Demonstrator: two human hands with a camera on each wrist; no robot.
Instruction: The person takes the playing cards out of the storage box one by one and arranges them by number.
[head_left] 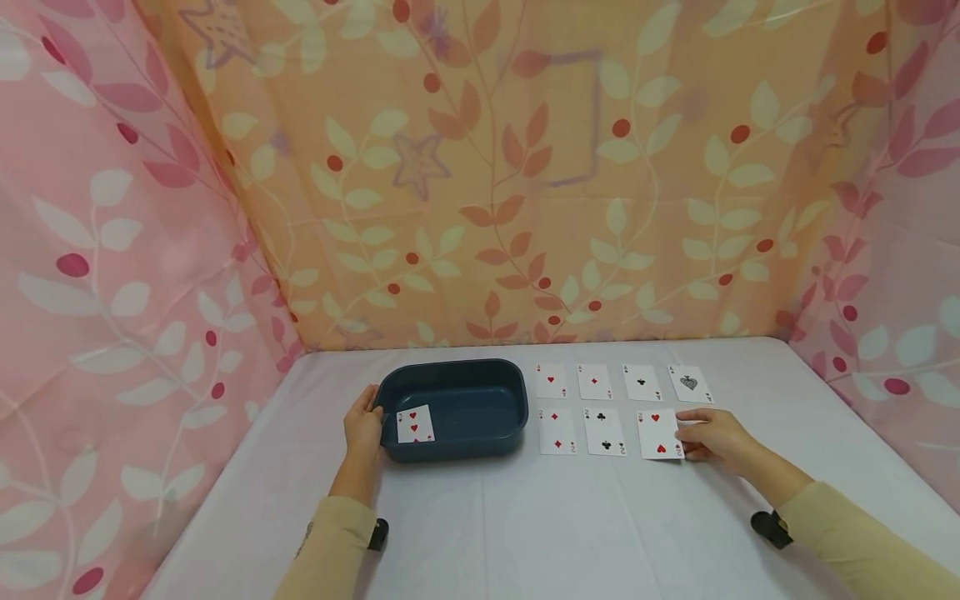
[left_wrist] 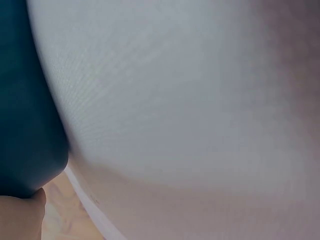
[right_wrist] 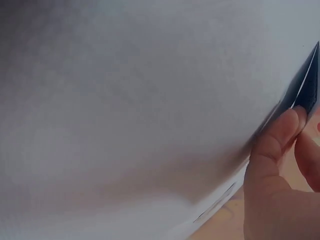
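A dark blue rectangular plastic basin point(head_left: 453, 452) stands on the table left of the middle. My left hand point(head_left: 363, 423) grips its left end at the rim; in the left wrist view a finger point(left_wrist: 22, 212) lies against the basin's corner point(left_wrist: 30, 125). Inside, toward the left, a hearts playing card point(head_left: 415, 424) leans face up, its lower part hidden by the front wall. My right hand point(head_left: 712, 436) pinches the two of hearts point(head_left: 657, 435) by its right edge, at the right end of the front row. In the right wrist view that card point(right_wrist: 305, 82) appears edge-on at the fingertips, tilted.
Four aces lie face up in a back row, from the ace of hearts point(head_left: 551, 381) to the ace of spades point(head_left: 690, 384). The two of diamonds point(head_left: 557, 432) and two of clubs point(head_left: 606, 432) lie in front. Patterned curtains point(head_left: 480, 208) enclose the white table point(head_left: 525, 533).
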